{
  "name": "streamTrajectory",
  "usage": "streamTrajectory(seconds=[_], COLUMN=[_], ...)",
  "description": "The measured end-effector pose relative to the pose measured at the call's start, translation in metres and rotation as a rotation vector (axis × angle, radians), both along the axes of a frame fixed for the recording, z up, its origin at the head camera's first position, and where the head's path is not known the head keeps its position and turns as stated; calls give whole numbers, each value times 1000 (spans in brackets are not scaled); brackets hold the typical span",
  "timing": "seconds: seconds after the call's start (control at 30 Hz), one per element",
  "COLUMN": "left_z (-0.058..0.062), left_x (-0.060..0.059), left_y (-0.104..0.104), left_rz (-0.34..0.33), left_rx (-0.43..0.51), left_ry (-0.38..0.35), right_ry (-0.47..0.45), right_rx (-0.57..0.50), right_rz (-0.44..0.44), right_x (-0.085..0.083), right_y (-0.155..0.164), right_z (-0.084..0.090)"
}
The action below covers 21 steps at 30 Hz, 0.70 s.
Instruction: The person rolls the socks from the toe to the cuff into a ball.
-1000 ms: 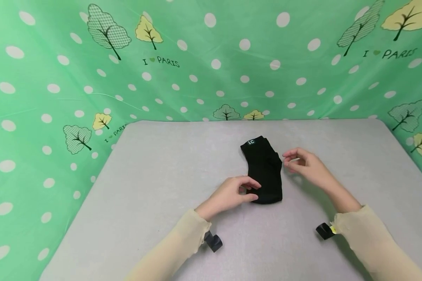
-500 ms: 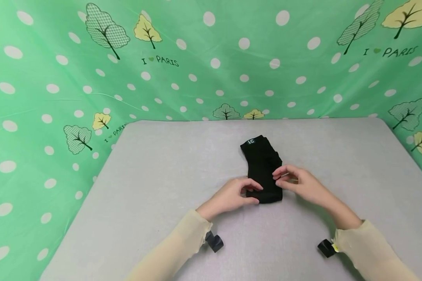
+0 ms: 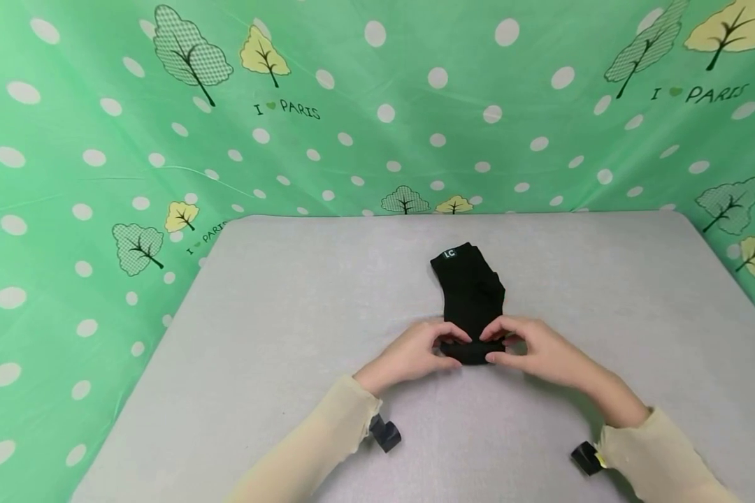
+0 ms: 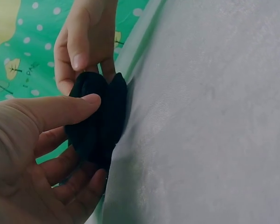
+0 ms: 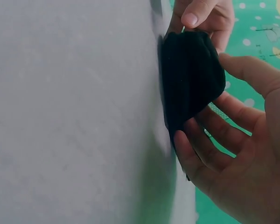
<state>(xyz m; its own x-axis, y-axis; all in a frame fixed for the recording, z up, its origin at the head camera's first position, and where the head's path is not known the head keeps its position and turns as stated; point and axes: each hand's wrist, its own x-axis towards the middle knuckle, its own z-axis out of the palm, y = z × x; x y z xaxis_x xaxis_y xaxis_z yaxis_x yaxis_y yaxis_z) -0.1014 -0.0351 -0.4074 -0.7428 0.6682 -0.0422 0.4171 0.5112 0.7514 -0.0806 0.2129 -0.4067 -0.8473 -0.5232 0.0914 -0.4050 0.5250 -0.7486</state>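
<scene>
A black sock (image 3: 470, 297) lies lengthwise on the table, its cuff with a small "LC" label (image 3: 449, 254) at the far end. Its near end is bunched into a thick fold. My left hand (image 3: 417, 349) pinches the left side of this fold between thumb and fingers, and my right hand (image 3: 541, 353) pinches the right side. In the left wrist view the left thumb presses on the dark sock (image 4: 95, 126), the fingers being partly behind it. The right wrist view shows the folded sock (image 5: 191, 70) between right thumb and fingers. Whether a second sock lies underneath, I cannot tell.
The light grey tabletop (image 3: 289, 300) stretches out around the sock on all sides. Behind it and along the sides hangs a green cloth (image 3: 352, 84) with white dots and printed trees. A small black device (image 3: 386, 434) sits at the left wrist, another black device (image 3: 586, 458) at the right.
My right hand has come from beside the sock's upper right edge down to its near end and taken hold. The near end is now folded up, while the left hand has barely moved.
</scene>
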Motion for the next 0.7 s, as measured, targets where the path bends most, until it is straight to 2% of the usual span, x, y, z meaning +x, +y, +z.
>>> streamTrajectory(seconds=[0.23, 0.33, 0.53, 0.7], left_z=[-1, 0, 0, -3], left_x=[-1, 0, -2, -4], left_y=[4, 7, 13, 14], left_rz=[-16, -22, -14, 17], left_rx=[-155, -210, -278, -258], left_ry=[89, 104, 149, 159], right_ry=[163, 212, 248, 221], right_rx=[114, 161, 219, 220], right_rz=[41, 48, 10, -51], right_x=[4, 5, 4, 3], right_y=[-1, -2, -9, -11], right_z=[-1, -1, -2, -3])
